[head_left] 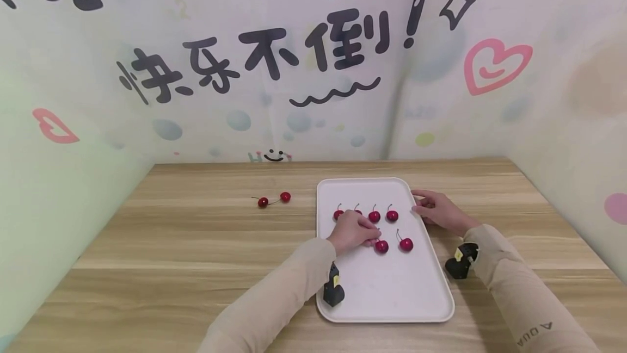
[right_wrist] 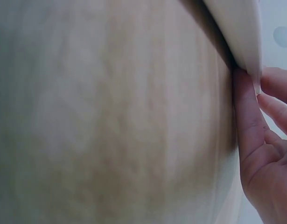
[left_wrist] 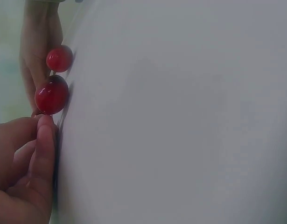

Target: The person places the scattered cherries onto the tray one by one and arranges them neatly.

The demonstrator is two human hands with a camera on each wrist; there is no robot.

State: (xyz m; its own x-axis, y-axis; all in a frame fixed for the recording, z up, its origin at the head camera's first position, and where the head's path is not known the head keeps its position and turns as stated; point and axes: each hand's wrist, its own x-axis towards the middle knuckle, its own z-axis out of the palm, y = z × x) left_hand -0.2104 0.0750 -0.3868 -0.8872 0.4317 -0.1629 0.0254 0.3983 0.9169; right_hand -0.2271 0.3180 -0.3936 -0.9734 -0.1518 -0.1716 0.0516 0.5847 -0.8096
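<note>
left grip (head_left: 351, 231): pinching cherry (head_left: 381, 247) | cherry: just beyond fingertips (left_wrist: 44, 124) | right grip (head_left: 440, 212): holding tray (head_left: 389, 290)

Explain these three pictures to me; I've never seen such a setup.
There is no machine: a person in beige sleeves works bare-handed. The widest picture comes from a camera on the head, looking forward and down; the others come from a left wrist camera and a right wrist camera. On the wood-grain table lies a white tray with cherries in two rows; two more cherries lie left of it. The left hand pinches the left cherry of the nearer row, apparently by its stem; the right hand grips the tray's rim.
</note>
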